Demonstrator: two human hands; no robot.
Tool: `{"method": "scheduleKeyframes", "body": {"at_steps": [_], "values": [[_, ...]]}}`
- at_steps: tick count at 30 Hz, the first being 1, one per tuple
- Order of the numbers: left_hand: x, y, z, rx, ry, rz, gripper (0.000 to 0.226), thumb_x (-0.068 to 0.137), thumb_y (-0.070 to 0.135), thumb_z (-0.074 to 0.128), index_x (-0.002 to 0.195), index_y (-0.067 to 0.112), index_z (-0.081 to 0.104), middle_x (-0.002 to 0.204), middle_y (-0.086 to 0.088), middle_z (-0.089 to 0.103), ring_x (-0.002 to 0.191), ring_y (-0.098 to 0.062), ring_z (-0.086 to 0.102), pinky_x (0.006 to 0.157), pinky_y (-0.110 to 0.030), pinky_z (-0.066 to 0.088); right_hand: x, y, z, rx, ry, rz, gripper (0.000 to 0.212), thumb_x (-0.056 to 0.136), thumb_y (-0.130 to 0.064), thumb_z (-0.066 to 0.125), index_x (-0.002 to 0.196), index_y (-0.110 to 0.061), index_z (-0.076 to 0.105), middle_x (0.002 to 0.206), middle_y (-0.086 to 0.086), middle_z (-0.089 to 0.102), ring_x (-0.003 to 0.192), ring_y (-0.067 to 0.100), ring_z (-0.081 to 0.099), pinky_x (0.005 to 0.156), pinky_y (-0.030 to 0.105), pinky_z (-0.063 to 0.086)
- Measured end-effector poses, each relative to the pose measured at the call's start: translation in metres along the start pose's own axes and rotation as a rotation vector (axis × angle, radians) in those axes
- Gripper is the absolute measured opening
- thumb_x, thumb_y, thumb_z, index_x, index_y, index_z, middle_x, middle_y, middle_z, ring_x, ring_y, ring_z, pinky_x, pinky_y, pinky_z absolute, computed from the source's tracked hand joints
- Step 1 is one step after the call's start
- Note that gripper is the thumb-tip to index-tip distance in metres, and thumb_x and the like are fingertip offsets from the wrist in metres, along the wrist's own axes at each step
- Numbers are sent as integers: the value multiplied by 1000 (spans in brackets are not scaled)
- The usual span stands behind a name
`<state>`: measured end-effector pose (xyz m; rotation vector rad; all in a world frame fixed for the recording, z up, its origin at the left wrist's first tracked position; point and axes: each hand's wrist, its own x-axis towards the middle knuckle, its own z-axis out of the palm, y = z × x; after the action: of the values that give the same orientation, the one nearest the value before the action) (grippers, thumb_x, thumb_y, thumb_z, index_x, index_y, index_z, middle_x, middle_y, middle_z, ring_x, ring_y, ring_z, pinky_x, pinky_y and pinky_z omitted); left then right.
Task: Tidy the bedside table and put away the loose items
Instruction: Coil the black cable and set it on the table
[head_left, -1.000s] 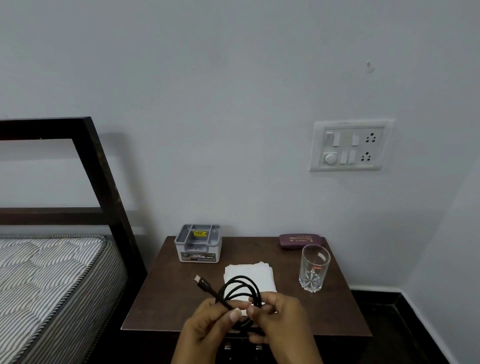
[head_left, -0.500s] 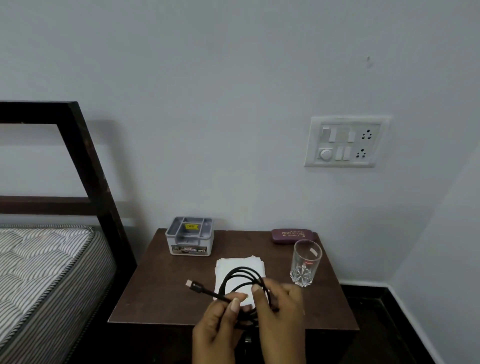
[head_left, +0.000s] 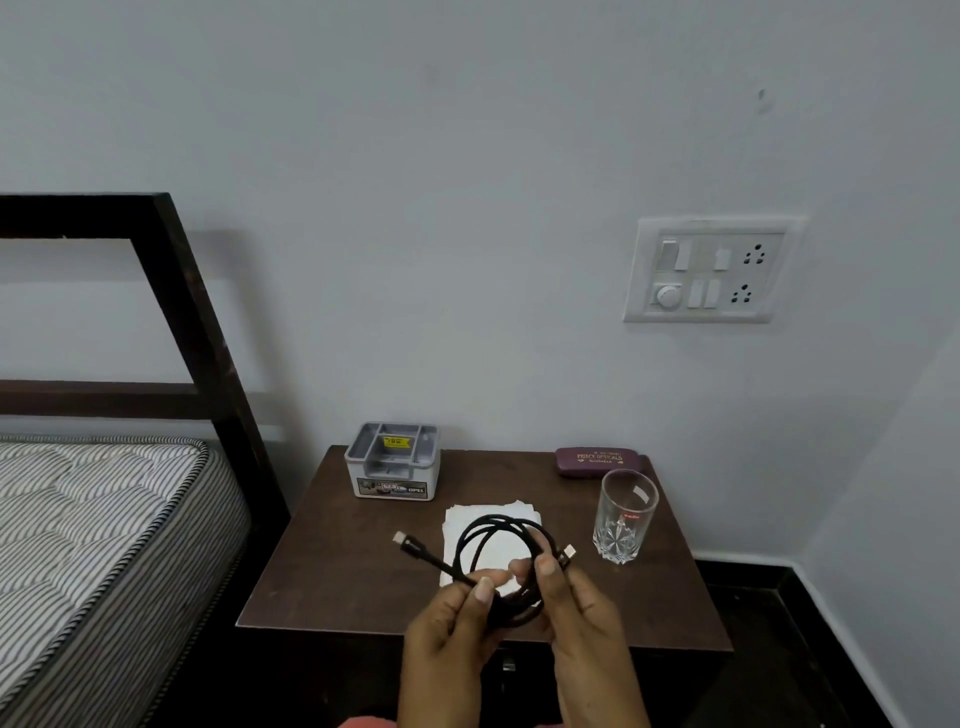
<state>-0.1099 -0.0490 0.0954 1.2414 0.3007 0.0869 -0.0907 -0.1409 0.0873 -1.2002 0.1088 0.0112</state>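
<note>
Black cable: coiled, held over the bedside table front edge; left hand and right hand each pinched its loops. Step judged: coiling. Next called for: steady coil, stowed perhaps in grey organiser

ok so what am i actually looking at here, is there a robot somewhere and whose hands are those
There is no robot here. The pictures all come from one wide-angle camera worn on a person's head, looking forward and down, so the hands at the bottom are that person's own. The left hand and the right hand both grip a coiled black cable, held over a dark wooden bedside table. On the table are a grey organiser box at the back, a stack of white paper beneath the coil, a drinking glass on the right that looks empty, and a maroon spectacle case behind the glass. A bed stands to the left and a switch panel is on the wall.
</note>
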Motion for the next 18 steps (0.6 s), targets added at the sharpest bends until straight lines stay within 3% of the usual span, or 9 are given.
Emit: {"method": "scheduleKeyframes", "body": {"at_steps": [5, 9, 11, 14, 16, 18], "values": [[-2, -4, -7, 270, -55, -8, 33, 93, 2, 49, 69, 13, 70, 82, -4, 75, 92, -24, 69, 72, -27, 52, 0, 0, -2, -50, -21, 17, 18, 77, -30, 59, 74, -21, 74, 60, 0, 64, 66, 14, 60, 65, 29, 50], [-3, 1, -12, 466, -5, 109, 38, 90, 2, 53, 59, 21, 67, 90, -3, 67, 87, -10, 64, 86, -35, 47, 1, 2, -5, 31, -85, 94, 22, 68, -31, 63, 55, -13, 66, 54, 6, 62, 55, 14, 60, 56, 22, 51], [-3, 6, -12, 330, 10, 89, 40, 89, -2, 50, 59, 16, 69, 82, -8, 69, 79, -13, 65, 82, -35, 47, 1, 2, -3, 77, -92, 119, 22, 66, -31, 63, 53, -14, 64, 51, 2, 60, 52, 11, 59, 54, 21, 50], [3, 9, -13, -148, -40, -119, 31, 82, 3, 49, 60, 8, 70, 63, -15, 67, 59, -24, 65, 67, -37, 49, 0, 1, 0, 142, -83, 142, 23, 70, -27, 61, 52, -15, 68, 50, -2, 60, 51, 8, 61, 51, 18, 51], [3, 8, -12, -302, -64, -154, 18, 73, 11, 52, 66, 4, 67, 58, -17, 61, 52, -28, 64, 57, -38, 55, 0, -2, 1, 162, -91, 138, 30, 79, -23, 57, 53, -16, 69, 50, -3, 63, 50, 6, 62, 48, 17, 49], [4, 6, -10, -396, -72, -141, 20, 73, 15, 51, 66, 3, 65, 54, -15, 56, 50, -29, 63, 52, -36, 59, 0, -6, 1, 218, -83, 141, 27, 84, -17, 54, 64, -14, 71, 51, -4, 63, 47, 5, 61, 46, 17, 49]]}}
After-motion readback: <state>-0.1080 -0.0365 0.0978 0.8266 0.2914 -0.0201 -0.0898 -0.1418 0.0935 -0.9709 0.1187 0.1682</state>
